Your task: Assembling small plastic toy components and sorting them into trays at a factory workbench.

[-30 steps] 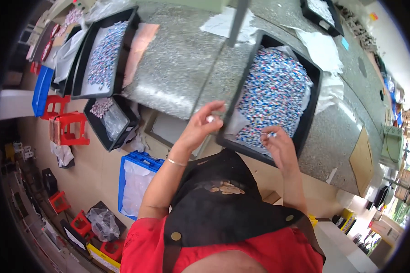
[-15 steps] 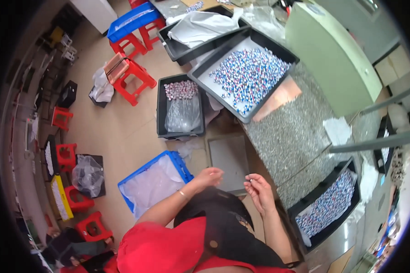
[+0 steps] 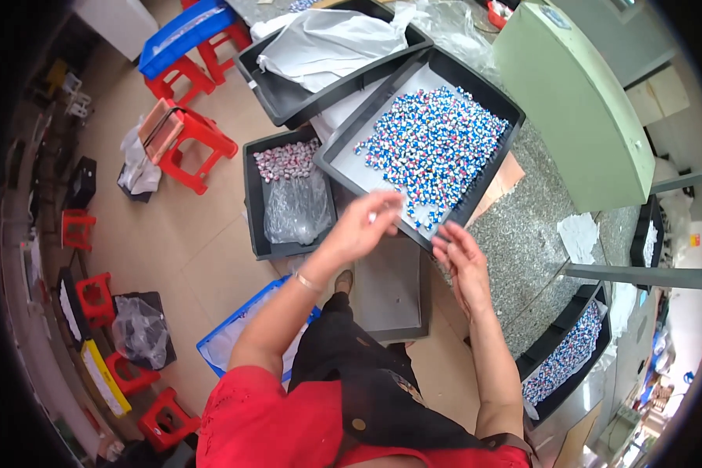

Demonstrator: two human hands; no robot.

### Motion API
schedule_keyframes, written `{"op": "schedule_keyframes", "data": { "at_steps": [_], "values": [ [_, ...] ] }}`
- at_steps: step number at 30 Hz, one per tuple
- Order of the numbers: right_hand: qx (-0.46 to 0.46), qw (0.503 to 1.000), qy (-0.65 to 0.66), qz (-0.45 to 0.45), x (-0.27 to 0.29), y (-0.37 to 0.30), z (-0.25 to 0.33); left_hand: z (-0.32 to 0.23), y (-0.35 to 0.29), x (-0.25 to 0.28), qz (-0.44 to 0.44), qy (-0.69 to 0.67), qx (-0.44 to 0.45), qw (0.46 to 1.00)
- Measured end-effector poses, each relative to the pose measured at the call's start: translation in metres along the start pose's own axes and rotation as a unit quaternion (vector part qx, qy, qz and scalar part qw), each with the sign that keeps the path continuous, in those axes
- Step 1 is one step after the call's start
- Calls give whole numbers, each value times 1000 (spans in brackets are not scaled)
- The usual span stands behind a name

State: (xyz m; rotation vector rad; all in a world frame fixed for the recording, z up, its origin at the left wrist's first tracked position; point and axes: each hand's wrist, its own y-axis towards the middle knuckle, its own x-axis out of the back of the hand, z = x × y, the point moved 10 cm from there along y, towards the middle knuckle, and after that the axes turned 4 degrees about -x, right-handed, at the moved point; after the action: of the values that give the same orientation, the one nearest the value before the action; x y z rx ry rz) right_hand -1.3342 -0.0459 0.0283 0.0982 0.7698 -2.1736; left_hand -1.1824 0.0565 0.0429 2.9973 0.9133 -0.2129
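My left hand (image 3: 364, 226) is over the near left edge of a black tray (image 3: 339, 162), blurred, its fingers bent and apart. A small pale spot shows by its fingers; I cannot make out what it is. My right hand (image 3: 464, 265) is beside the tray's near corner, fingers half bent and apart, with nothing visible in them. Inside the tray, on a white lining, lies a heap of small blue, white and red pieces (image 3: 437, 140), like beads or tiny caps. Their exact kind is too small to tell.
A second black tray (image 3: 277, 109) holds a white bag (image 3: 327, 47). Below it a black bin (image 3: 253, 207) contains pinkish pieces and clear plastic. Another tray (image 3: 550, 405) of pieces stands right, near a green panel (image 3: 577, 109) and metal bar (image 3: 639, 274). Red stools (image 3: 199, 148) stand left.
Both hands have moved up and forward to the tray of blue and white pieces. My right fingertips, pinched on a small piece before, are now apart. The view has shifted and my legs show.
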Motion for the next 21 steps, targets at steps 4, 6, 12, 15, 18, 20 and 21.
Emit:
{"op": "schedule_keyframes", "data": {
  "at_steps": [4, 6, 12, 15, 18, 20, 21],
  "values": [
    [48, 997, -9, -52, -12, 48, 20, 0, 78, 32, 19, 114, -43, 992],
    [40, 996, -4, -79, -9, 65, 13, 3, 99, 42, 24, 178, -76, 981],
    [-8, 991, 6, -131, 1, 87, -17, 33, 120, 52, 47, 210, -59, 975],
    [-9, 990, 0, -138, 0, 93, -18, 45, 129, 54, 50, 205, -45, 976],
    [-10, 989, 23, -146, 2, 100, -22, 44, 141, 51, 59, 212, -38, 975],
    [-12, 988, 36, -149, 4, 104, -26, 46, 147, 49, 68, 224, -32, 972],
    [-12, 988, 46, -149, 4, 107, -27, 45, 150, 52, 53, 223, -48, 972]
  ]
}}
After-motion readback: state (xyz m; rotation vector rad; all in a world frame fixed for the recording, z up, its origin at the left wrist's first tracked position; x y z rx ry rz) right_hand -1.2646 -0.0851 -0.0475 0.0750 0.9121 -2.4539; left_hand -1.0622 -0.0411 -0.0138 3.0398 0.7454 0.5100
